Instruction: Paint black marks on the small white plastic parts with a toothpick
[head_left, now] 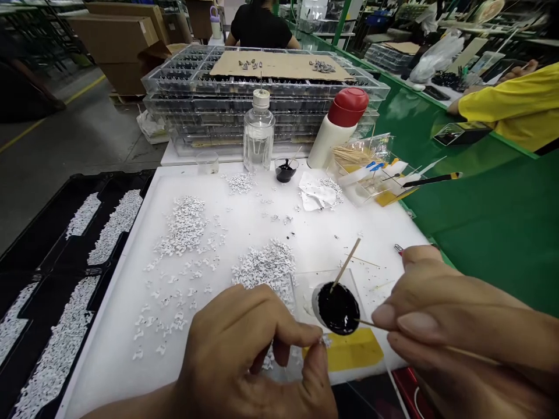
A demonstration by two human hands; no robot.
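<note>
Between the thumb and forefinger of my left hand (257,355) is a small white piece (325,341), pinched at the fingertips. My right hand (463,320) grips a thin wooden toothpick (371,323), its tip at the rim of a small cup of black paint (338,308). A second wooden stick (346,265) leans in that cup. The cup stands on a clear plastic tray (301,285) beside a yellow patch (356,349). Just beyond my left hand lies a heap of small white pieces (266,265).
More white pieces (183,224) lie on the white table (244,218). A clear bottle (259,137), a red-capped flask (338,125) and a box of toothpicks (353,157) stand behind. Black trays (43,244) are at left. A person in yellow (515,105) sits right.
</note>
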